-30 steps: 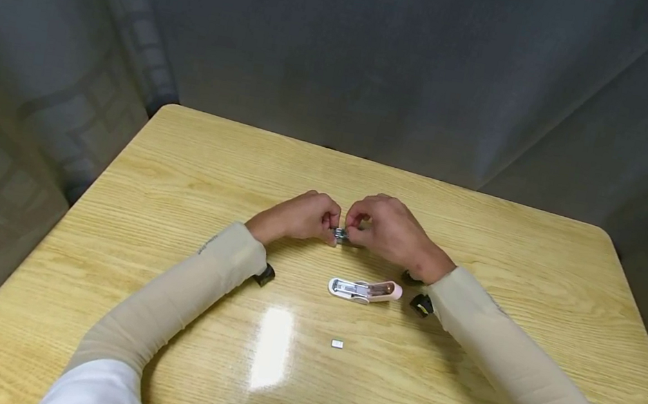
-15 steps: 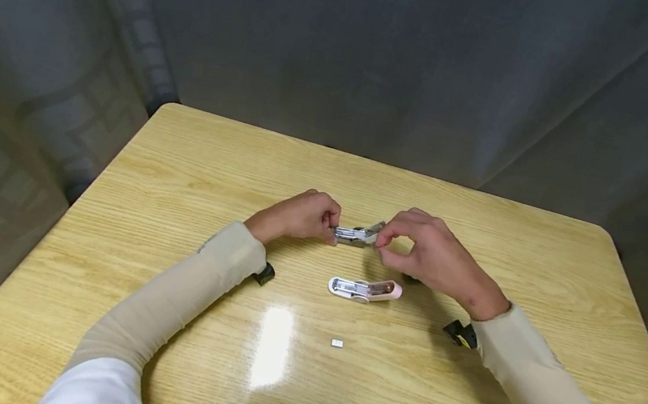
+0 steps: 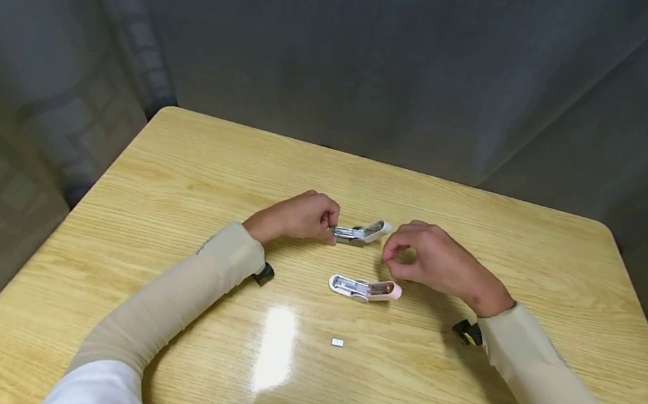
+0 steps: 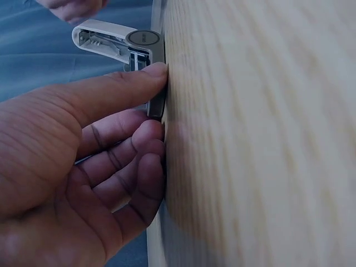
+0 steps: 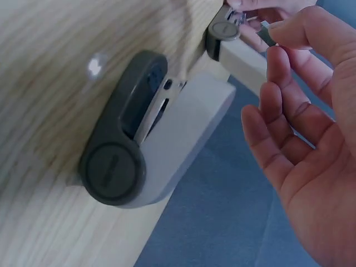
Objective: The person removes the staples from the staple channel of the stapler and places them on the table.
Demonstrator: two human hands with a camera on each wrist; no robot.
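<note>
My left hand [image 3: 301, 216] pinches the near end of a small white stapler [image 3: 360, 233] that lies swung open on the wooden table [image 3: 179, 159]. In the left wrist view my thumb [image 4: 119, 89] presses on its metal base [image 4: 157, 103], and the white top [image 4: 105, 38] stands raised. My right hand [image 3: 432, 259] hovers just right of it, not touching it. The thumb and forefinger pinch a small grey strip of staples [image 5: 266, 33]. A second stapler, pink and white [image 3: 365, 289], lies open below the hands and fills the right wrist view [image 5: 150, 150].
A small loose clump of staples [image 3: 337, 342] lies on the table nearer to me. A grey curtain [image 3: 346, 52] hangs behind the table's far edge. A black camera is strapped under each wrist [image 3: 265, 273] [image 3: 467, 332].
My right hand has let go of the far stapler and drawn back to the right, pinching the staples. The stapler's top now stands open. My left hand has stayed put.
</note>
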